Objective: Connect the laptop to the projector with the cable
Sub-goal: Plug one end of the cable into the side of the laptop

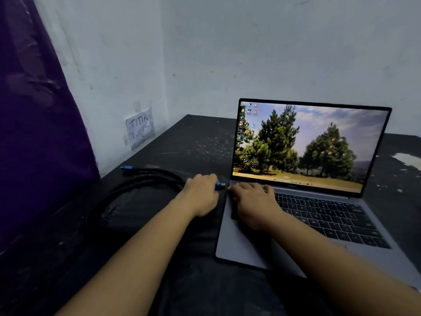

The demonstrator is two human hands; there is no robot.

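At the laptop's [246, 245] left edge, my left hand [201, 193] clamps the cable [136, 181] plug; I'd push it in level while my right hand [252, 202], flat and open, steadies.

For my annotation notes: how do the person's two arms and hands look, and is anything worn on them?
Both forearms are bare along all that shows; no sleeve is in view. The left hand and the right hand carry no glove, and no ring, watch or bracelet can be seen on the fingers or wrists. The picture is too dim to rule out small marks.
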